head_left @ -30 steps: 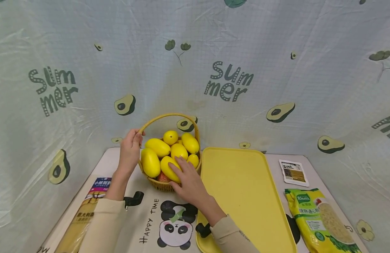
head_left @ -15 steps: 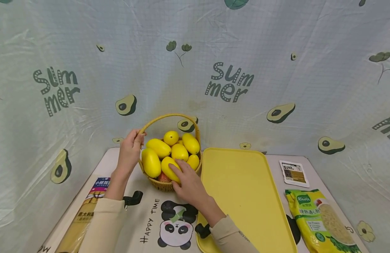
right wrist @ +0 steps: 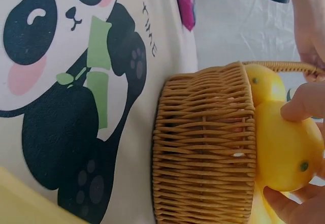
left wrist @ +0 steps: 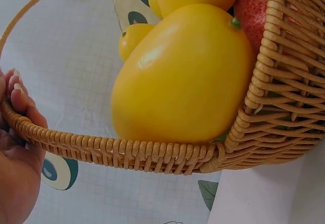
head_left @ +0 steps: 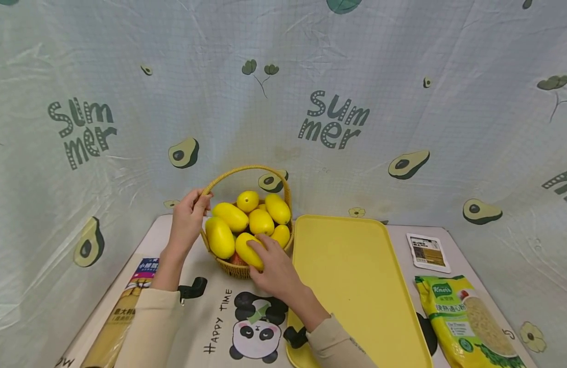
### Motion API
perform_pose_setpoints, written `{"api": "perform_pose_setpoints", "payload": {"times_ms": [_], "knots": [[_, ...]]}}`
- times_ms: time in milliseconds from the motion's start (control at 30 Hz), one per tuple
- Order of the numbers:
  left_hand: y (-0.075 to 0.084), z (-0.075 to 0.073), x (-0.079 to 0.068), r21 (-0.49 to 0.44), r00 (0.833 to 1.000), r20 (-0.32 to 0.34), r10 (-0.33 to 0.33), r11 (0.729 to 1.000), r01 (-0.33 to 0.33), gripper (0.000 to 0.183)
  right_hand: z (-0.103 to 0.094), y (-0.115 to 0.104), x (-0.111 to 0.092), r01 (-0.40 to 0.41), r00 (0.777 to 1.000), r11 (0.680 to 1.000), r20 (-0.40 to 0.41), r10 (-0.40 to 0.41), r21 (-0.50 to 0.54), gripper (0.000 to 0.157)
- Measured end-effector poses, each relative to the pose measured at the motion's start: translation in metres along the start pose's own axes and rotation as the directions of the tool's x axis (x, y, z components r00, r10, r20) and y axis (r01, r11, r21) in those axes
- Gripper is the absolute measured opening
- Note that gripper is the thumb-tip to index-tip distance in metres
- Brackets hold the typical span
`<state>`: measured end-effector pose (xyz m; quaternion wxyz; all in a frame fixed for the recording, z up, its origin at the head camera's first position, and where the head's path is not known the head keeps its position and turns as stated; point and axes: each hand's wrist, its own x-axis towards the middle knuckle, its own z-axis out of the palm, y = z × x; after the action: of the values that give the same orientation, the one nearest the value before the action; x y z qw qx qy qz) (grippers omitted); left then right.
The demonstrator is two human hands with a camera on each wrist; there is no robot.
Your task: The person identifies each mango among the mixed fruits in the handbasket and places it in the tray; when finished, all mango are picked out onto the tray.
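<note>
A wicker basket (head_left: 239, 271) full of yellow mangoes (head_left: 220, 237) stands at the back left of the table. My left hand (head_left: 189, 217) grips the left side of the basket's arched handle (left wrist: 101, 148), fingers curled round it. At the front of the pile, my right hand (head_left: 276, 266) holds a mango (head_left: 247, 249), thumb on one side and fingers on the other. In the right wrist view that mango (right wrist: 287, 150) sits at the basket's rim, between thumb and fingers. A red speckled fruit (left wrist: 252, 13) shows beneath the mangoes; much of it is hidden.
A yellow tray (head_left: 348, 286) lies right of the basket, under my right forearm. At the right edge are a white-framed packet (head_left: 428, 252) and a yellow-green Knorr bag (head_left: 465, 317). A long pasta pack (head_left: 120, 312) lies at left. A patterned curtain (head_left: 274, 117) hangs behind.
The front mango has shifted slightly toward me in my right hand, and the fingers now close round it. The mango at the top back has tilted a little. My left hand stays on the handle.
</note>
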<state>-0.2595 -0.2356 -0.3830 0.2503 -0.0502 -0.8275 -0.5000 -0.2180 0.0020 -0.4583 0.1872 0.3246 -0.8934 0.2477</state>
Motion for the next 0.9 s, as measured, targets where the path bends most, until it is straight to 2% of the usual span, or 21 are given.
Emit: {"api": "perform_pose_setpoints", "payload": {"times_ms": [267, 433, 733, 900], "knots": [[-0.001, -0.002, 0.000, -0.024, 1.000, 0.010, -0.005, 1.000, 0.005, 0.034, -0.008, 0.011, -0.009, -0.005, 1.000, 0.998, -0.013, 0.006, 0.068, 0.053], [0.002, -0.004, 0.000, -0.049, 1.000, 0.017, -0.021, 0.999, 0.022, 0.034, -0.013, 0.020, -0.015, 0.022, 0.998, 0.996, -0.061, -0.017, 0.086, 0.054], [-0.001, -0.005, 0.003, -0.084, 1.000, 0.021, -0.013, 0.996, 0.015, 0.035, -0.027, 0.032, -0.025, 0.022, 0.994, 0.991, -0.112, -0.007, 0.132, 0.054], [-0.003, -0.004, 0.004, -0.124, 1.000, 0.022, -0.016, 0.992, 0.019, 0.035, -0.036, 0.043, -0.030, 0.028, 0.984, 0.987, -0.181, 0.001, 0.156, 0.055]]}}
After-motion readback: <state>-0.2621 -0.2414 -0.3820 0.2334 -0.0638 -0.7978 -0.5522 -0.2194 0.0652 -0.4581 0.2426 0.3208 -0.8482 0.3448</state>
